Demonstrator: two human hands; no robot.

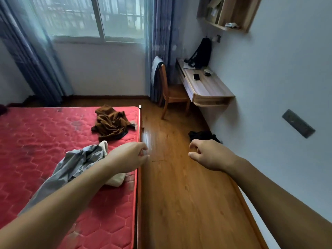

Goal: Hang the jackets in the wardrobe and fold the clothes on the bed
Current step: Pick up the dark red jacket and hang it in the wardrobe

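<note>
On the bed (36, 137) lie a brown garment (111, 123) and, seemingly, a grey jacket (75, 164).

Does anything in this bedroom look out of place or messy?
Yes. A black garment lies heaped on the wooden floor beside the wall. On the red mattress, a brown garment and a grey garment lie crumpled, not folded.

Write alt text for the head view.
Both arms reach forward, left hand and right hand loosely curled and empty. On the red mattress lie a crumpled brown garment and a grey garment overlapping a cream cloth.
</note>
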